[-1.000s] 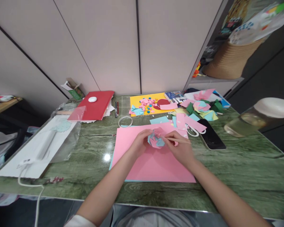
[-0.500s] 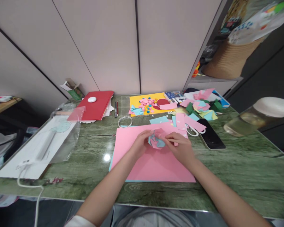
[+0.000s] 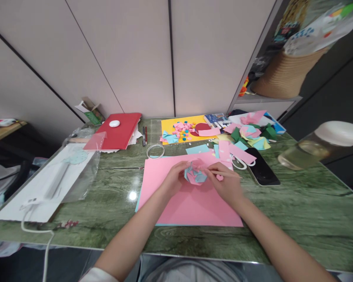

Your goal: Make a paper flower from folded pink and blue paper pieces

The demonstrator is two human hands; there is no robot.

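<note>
Pink and pale-blue folded paper, a small rosette-like ball [image 3: 195, 174], sits pinched between both hands just above the big pink paper sheet [image 3: 188, 203] at the middle of the green marbled desk [image 3: 306, 211]. Left hand [image 3: 173, 181] cups it from nine o'clock, grip narrow, fingertips closed on the folds. Right hand [image 3: 228, 184] comes in from three o'clock, its grip tight on the ball's edge, with a tiny pink cutout [image 3: 220, 177] showing at its fingers.

Risk as I read it: those layered flaps look light and springy, so too soft a pinch could let them fan open, and too hard a squeeze could crease or tear a petal. That little pink piece could slip off and vanish against the pink sheet below.

At twelve o'clock, a yellow card with small pink and blue bits [image 3: 182, 129]. At one to two o'clock, loose paper scraps [image 3: 247, 135] and a black phone [image 3: 261, 170]; a sweeping wrist could scatter those.
</note>
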